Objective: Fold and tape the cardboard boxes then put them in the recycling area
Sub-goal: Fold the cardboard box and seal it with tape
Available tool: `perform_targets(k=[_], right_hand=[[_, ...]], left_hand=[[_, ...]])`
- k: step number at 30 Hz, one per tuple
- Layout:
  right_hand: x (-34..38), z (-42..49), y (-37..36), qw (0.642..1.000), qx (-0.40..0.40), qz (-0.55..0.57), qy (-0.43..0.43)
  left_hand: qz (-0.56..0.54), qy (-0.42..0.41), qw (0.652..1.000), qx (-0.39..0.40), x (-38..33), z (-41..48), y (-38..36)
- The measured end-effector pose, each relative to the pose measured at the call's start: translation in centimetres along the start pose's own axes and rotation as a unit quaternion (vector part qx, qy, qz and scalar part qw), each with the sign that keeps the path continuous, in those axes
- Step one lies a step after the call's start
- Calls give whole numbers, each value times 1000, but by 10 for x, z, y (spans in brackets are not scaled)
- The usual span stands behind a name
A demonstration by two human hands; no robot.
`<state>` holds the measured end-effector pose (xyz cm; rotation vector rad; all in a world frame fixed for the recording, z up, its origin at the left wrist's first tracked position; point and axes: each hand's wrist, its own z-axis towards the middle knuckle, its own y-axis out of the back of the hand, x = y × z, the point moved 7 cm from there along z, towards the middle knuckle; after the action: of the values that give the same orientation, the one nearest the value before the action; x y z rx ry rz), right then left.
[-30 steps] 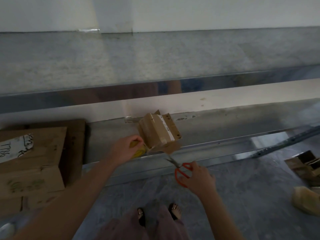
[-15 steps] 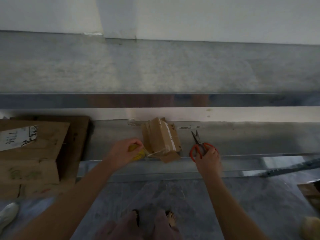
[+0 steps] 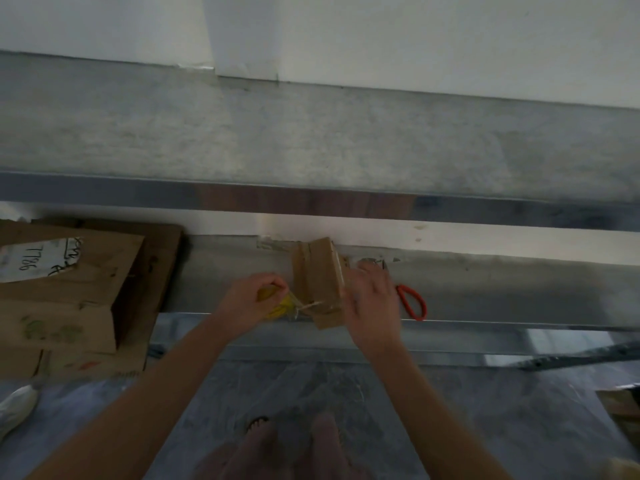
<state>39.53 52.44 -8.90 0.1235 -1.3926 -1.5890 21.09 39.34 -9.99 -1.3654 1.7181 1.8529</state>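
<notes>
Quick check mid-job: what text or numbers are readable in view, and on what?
"7786": handwritten, sideways, on the white label of the large cardboard box.
Other scrawl on that label: unreadable.
Lower on that box, green and red print: too blurred.
On the small box: no legible text.

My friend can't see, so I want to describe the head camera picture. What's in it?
A person's left hand grips a yellow tape roll, its tape stretched to a small folded brown cardboard box on a grey metal ledge. The right hand is at the box's right side, with orange-handled scissors lying just beyond.
</notes>
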Motion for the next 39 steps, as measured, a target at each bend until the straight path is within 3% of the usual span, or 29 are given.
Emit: perform_targets(k=[3, 5, 8, 15, 21, 24, 27, 31, 35, 39], right_hand=[[44, 2, -38, 993, 112, -2, 46], [30, -1, -61, 982, 187, -24, -11], [-3, -5, -68, 970, 228, 1, -86], [-5, -8, -68, 959, 234, 104, -122], [-5, -11, -72, 949, 212, 166, -165], [-6, -10, -73, 947, 208, 174, -174], [-8, -10, -73, 946, 208, 170, -180], [-9, -11, -75, 943, 199, 190, -184], [-11, -10, -76, 948, 184, 180, -186], [-11, -10, -75, 955, 179, 155, -181]], left_hand=[[-3, -4, 1000, 4, 2, -2, -2], [3, -1, 1000, -1, 6, -6, 0], [19, 12, 1000, -4, 19, -13, 6], [46, 69, 997, 0, 41, -11, -1], [113, 48, 992, 28, 45, 3, 1], [195, 61, 979, 20, 64, 6, 27], [160, 90, 983, 5, 83, 12, 60], [157, 52, 986, -1, 74, 21, 61], [239, -28, 968, -70, 62, 20, 52], [277, -35, 956, -87, 72, 17, 33]])
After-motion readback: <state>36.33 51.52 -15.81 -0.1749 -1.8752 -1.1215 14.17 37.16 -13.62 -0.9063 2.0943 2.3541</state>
